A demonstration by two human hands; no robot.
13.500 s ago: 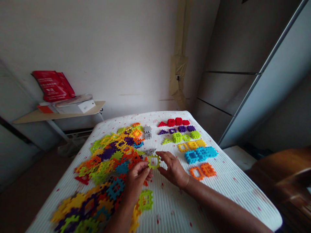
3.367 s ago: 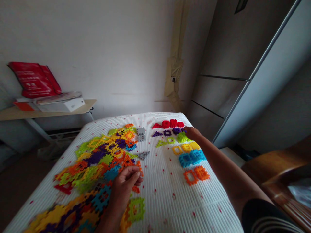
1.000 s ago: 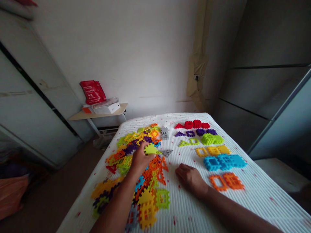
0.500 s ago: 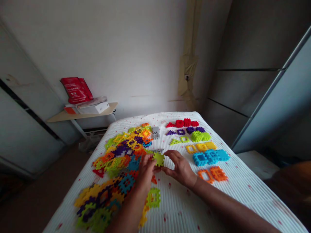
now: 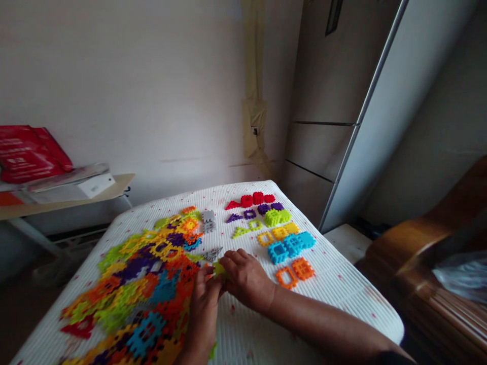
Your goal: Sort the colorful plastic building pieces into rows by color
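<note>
Plastic, I judge, and light: the green piece (image 5: 219, 270) should weigh almost nothing. It sits between my two grips, on the near side of the grey triangle (image 5: 213, 253) and beside the heap of mixed pieces (image 5: 142, 264); whether it touches the ribbed white cover (image 5: 327, 274), I cannot tell. My left grip (image 5: 205, 295) pinches it from the left, and my right grip (image 5: 247, 279) is closed over the other side, so only a small patch of green shows. I expect it to be stiff, with little bend, and hard to break in ordinary handling. Its faces may be slightly slick, but if its rim is toothed like those of the blue pieces (image 5: 292, 245), my fingertips should find purchase there. Thumb and forefinger across opposite edges is probably the surest hold; pressing on one corner could make it pivot and slip.
</note>
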